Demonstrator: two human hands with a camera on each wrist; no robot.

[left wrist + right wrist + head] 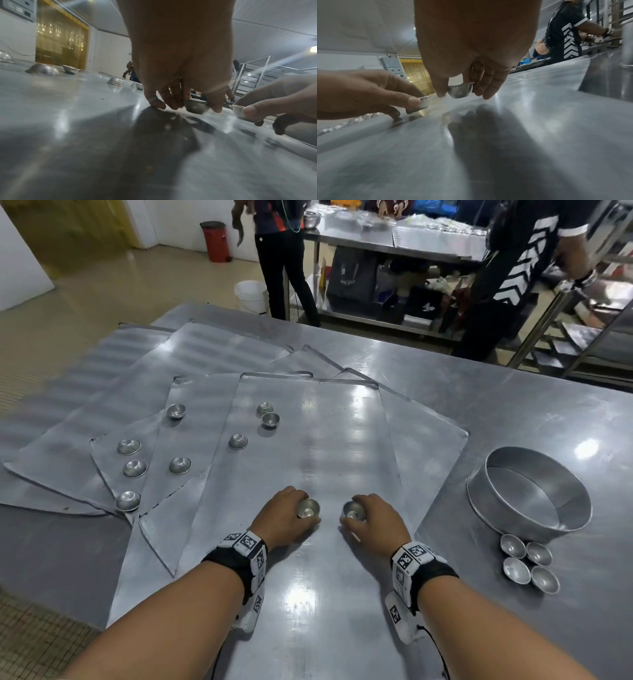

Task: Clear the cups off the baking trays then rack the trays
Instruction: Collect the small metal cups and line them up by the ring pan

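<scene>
Several flat metal baking trays lie fanned on a steel table; the top tray (pixel 318 446) is in front of me. My left hand (pixel 304 513) pinches a small metal cup (pixel 309 507) at the tray's near middle. Close beside it, my right hand (pixel 358 517) pinches another cup (pixel 354 510). Both cups are mouth up, at or just above the tray. The left wrist view shows left fingertips (pixel 217 108) around the cup (pixel 196 108). In the right wrist view, the thumb and fingers (pixel 488 92) clasp their cup (pixel 460 92). Three cups (pixel 270 420) sit at the top tray's far left; several more (pixel 135 468) rest on the left trays.
A round metal ring pan (pixel 529 494) stands on the table to the right, with several cups (pixel 527 563) grouped in front of it. Two people work at another steel table (pixel 359 237) behind. A tray rack (pixel 254 79) stands at the far right.
</scene>
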